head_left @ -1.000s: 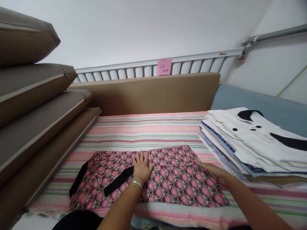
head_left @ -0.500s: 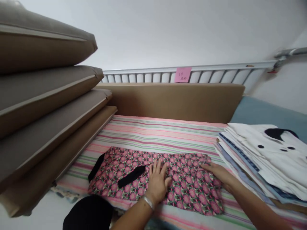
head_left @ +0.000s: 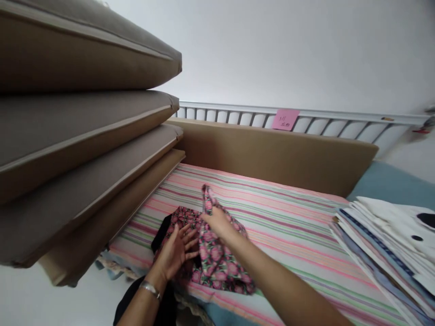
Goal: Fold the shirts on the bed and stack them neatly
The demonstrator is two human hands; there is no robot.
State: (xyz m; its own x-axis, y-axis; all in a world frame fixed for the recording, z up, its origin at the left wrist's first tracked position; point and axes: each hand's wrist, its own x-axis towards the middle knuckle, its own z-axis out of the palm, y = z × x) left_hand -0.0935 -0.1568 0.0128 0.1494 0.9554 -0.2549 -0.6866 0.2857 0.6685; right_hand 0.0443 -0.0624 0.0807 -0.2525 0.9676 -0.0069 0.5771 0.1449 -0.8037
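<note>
A pink-and-black floral garment lies on a striped bedspread, its right part lifted and folded over toward the left. My right hand pinches the raised part near its upper edge, which stands up in a peak. Beside it, my left hand, with a silver bracelet at the wrist, has its fingers spread over the flat left part. A black strip of the garment sticks out at its left edge.
Thick brown cushions are piled on the left. Folded clothes form a stack at the right. A long brown cushion leans against the white radiator, which carries a pink note.
My right hand has carried the garment's right side up and over to the left. My left hand has shifted left off the garment's middle. The view has turned slightly left.
</note>
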